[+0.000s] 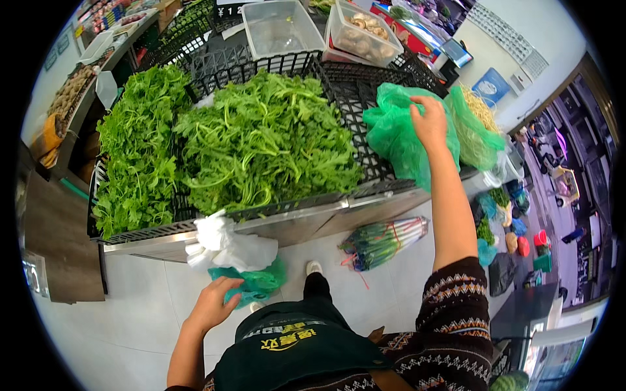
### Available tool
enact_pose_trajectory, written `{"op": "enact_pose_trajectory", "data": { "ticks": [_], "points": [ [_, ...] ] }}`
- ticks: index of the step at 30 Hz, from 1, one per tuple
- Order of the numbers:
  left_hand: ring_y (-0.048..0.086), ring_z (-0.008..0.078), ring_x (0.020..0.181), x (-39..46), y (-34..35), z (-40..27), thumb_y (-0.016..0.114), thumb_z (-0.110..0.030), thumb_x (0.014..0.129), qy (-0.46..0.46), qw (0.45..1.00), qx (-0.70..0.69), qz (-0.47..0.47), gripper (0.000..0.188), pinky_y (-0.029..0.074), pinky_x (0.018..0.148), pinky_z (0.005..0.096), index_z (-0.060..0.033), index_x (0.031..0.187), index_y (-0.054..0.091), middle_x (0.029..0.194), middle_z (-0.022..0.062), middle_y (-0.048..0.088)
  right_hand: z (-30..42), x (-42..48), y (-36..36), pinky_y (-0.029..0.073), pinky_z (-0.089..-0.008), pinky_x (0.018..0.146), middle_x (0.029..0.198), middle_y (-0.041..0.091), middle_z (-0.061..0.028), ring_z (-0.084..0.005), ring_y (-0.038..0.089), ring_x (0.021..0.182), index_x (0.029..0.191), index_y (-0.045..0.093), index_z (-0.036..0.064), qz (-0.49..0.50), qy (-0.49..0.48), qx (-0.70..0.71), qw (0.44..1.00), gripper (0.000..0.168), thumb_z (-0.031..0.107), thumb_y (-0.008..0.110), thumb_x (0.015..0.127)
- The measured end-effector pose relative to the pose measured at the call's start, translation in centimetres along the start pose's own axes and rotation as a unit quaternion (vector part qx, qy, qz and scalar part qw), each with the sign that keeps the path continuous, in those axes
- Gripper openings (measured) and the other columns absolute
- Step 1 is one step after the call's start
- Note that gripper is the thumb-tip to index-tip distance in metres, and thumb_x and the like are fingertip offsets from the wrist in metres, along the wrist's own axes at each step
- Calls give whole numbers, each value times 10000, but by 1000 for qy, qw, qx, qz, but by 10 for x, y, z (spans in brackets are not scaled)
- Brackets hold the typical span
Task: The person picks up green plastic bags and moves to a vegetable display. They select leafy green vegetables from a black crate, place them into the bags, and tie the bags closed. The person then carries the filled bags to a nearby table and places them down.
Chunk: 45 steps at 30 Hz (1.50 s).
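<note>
My right hand (430,121) is stretched out over a green plastic bag (408,139) at the right end of the vegetable stand. The fingers overlap the bag; whether they grip it I cannot tell. Low on the left, my left hand (213,302) has thumb and fingers apart, just in front of hanging teal plastic bags (261,283). White plastic bags (234,244) hang bunched from the stand's edge above them. Between the hands, leafy greens (269,141) fill a black crate, with more leafy greens (142,146) to their left.
Bundled green onions (386,242) lie on the floor by the stand. Beyond the greens stand a clear plastic tub (281,29) and a tub of mushrooms (364,36). Another green bag with pale sprouts (474,127) sits at the right. Several bagged goods (494,220) are farther right.
</note>
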<state>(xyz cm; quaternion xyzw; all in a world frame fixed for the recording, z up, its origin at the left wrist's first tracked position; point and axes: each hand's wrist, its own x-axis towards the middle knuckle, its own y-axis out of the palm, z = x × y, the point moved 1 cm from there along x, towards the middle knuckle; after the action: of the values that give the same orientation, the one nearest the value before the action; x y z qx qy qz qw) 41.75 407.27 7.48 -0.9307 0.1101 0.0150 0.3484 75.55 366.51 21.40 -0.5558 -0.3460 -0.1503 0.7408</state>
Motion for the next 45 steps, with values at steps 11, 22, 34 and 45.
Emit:
{"op": "enact_pose_trajectory", "data": {
  "ticks": [11, 22, 34, 45],
  "points": [
    [544, 319, 870, 129, 53, -136, 580, -117, 772, 72, 997, 9, 36, 286, 458, 745, 372, -59, 1051, 559, 921, 137, 556, -64, 51, 54, 487, -433, 667, 821, 624, -140, -317, 607, 784, 1069, 531, 124, 238, -124, -128, 955, 471, 81, 612, 606],
    [563, 272, 832, 110, 31, -177, 593, -76, 765, 133, 986, 7, -104, 295, 476, 691, 341, -76, 1059, 575, 957, 92, 571, -50, 91, -135, 412, -293, 832, 982, 578, -94, -173, 544, 890, 1032, 550, -53, -76, -136, 304, 940, 363, 18, 564, 676],
    [541, 281, 933, -131, -86, -183, 688, -130, 689, 161, 849, 150, -480, 604, 416, 862, 354, -30, 1233, 445, 1015, 126, 559, 351, -49, -164, 371, -307, 474, 667, 556, -99, -224, 474, 517, 832, 644, 28, 211, -554, 510, 623, 386, 30, 562, 456],
    [598, 258, 825, -338, -105, -36, 557, 74, 670, -64, 807, -3, -587, 477, 471, 720, 306, -72, 1125, 550, 941, 134, 617, 624, -269, -97, 474, -332, 633, 873, 518, -104, -273, 556, 719, 998, 528, 71, 289, -414, 661, 555, 506, -77, 585, 517]
  ]
}}
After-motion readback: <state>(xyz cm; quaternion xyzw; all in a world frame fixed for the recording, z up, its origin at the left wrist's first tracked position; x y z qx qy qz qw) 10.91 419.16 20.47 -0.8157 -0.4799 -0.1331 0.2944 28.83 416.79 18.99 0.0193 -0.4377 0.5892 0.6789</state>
